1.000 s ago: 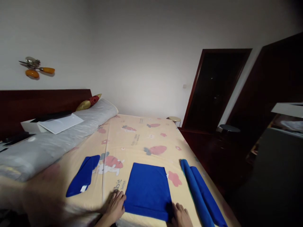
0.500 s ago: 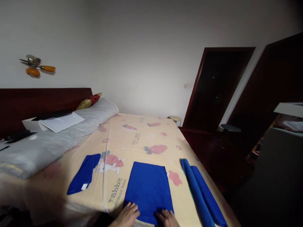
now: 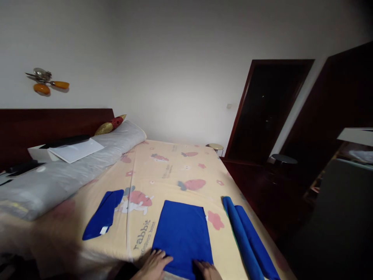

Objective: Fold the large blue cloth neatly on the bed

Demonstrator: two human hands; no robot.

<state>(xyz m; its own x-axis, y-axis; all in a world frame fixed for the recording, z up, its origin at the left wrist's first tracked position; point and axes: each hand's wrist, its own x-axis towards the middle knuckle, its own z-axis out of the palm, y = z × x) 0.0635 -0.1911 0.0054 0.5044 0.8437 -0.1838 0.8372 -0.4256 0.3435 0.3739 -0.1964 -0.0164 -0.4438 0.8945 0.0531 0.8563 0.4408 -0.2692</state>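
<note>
On the bed (image 3: 175, 163), three lots of blue cloth lie in a row along the near edge. The middle one is a flat blue rectangle (image 3: 183, 233), folded square and smooth, and both hands are on its near edge. The left hand (image 3: 154, 264) lies palm down on the near left corner, fingers spread flat on the cloth; its grip is wide and closes on nothing. The right hand (image 3: 208, 269) rests on the near right part of the same edge, half cut off by the bottom of the picture, so I cannot tell whether its grip pinches the cloth or only presses it.

To the left of the rectangle, well apart, lies one small folded blue piece (image 3: 103, 216) with a white tag at its near end. To the right, near the bed's side edge, two blue rolls (image 3: 247, 241) lie side by side, touching along their length.

At the head of the bed one long grey pillow (image 3: 72, 167) carries one white sheet of paper (image 3: 75, 150). One wall ornament (image 3: 46, 81) hangs above the dark headboard (image 3: 43, 128).
</note>
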